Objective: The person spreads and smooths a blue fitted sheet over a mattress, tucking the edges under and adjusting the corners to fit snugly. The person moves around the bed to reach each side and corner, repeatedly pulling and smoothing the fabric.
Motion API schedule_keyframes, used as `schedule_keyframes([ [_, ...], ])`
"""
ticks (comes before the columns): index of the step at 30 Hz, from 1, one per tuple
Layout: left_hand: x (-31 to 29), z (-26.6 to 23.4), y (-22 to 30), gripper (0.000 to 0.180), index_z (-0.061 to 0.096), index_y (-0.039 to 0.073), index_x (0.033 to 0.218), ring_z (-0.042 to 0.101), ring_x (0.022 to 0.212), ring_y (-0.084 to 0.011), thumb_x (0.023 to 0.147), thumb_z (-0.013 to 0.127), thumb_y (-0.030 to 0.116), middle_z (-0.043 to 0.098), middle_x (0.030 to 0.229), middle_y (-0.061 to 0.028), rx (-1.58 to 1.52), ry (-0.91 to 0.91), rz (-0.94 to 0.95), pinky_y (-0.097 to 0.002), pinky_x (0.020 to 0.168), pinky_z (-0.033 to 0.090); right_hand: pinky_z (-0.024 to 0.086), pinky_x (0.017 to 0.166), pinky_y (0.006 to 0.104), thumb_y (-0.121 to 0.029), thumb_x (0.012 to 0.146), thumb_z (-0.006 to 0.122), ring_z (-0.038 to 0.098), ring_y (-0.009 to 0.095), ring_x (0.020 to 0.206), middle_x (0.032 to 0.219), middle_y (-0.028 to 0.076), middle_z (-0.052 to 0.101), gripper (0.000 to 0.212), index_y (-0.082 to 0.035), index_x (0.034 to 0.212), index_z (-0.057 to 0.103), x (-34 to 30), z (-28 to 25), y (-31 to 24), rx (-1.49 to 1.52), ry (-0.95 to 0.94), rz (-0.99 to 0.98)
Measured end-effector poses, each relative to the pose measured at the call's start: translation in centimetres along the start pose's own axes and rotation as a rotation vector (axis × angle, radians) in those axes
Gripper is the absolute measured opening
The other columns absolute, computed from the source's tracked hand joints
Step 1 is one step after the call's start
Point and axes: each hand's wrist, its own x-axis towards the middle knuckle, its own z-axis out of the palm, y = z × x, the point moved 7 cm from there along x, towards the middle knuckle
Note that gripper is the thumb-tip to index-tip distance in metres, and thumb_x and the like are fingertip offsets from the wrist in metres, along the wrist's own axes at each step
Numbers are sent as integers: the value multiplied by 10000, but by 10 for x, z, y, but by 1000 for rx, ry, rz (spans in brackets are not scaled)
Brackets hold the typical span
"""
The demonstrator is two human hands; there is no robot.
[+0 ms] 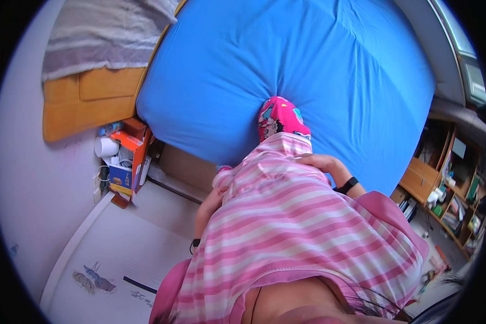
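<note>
My right hand [316, 160] rests on the front of my pink-and-white striped top [286, 210], its visible fingers stretched out flat on the cloth. A black band [348, 186] circles that wrist. At the top's left side is my left hand [216, 198], with its fingers largely hidden by the fabric. It also has a dark band [195, 244] at the wrist. Beyond the hem, a leg in bright pink patterned trousers [282, 116] presses against the blue bed sheet [221, 70], which creases around it. I see no separate object in either hand.
A wooden bedside piece [92, 102] under a grey cloth stands at the far left. Below it are an orange box [137, 148] and a white roll [106, 146]. A white board with a drawing [108, 254] lies lower left. Cluttered wooden shelves [453, 200] line the right.
</note>
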Motion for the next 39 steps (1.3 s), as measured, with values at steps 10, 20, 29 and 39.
schedule_keyframes([
  [10,-7,90,168,278,644,-14,1089,596,886,-124,900,567,175,650,1003,-29,68,406,-180,-292,784,490,205,1112,371,-584,874,446,294,289,1350,1437,158,363,748,-19,1363,411,-40,-95,-146,-627,-99,-52],
  [20,26,90,275,259,655,4,1074,595,866,-103,914,524,160,651,1000,-17,243,274,-59,-276,777,490,347,1017,375,-485,903,417,474,306,1209,1292,170,522,571,-56,1264,529,-10,-149,-147,-721,30,-296],
  [29,123,54,404,240,674,39,1047,589,851,-83,900,516,143,655,970,-11,223,-174,-77,-231,774,472,401,964,323,-372,938,461,525,258,1135,1239,173,559,503,18,1251,522,-24,-186,-156,-17,245,-378],
  [39,340,-182,631,283,679,69,944,588,929,-364,796,655,309,635,979,-179,1190,389,502,-429,811,484,481,793,383,-368,855,575,623,303,957,1036,208,639,438,-45,1151,576,36,-159,-262,-256,604,-192],
])
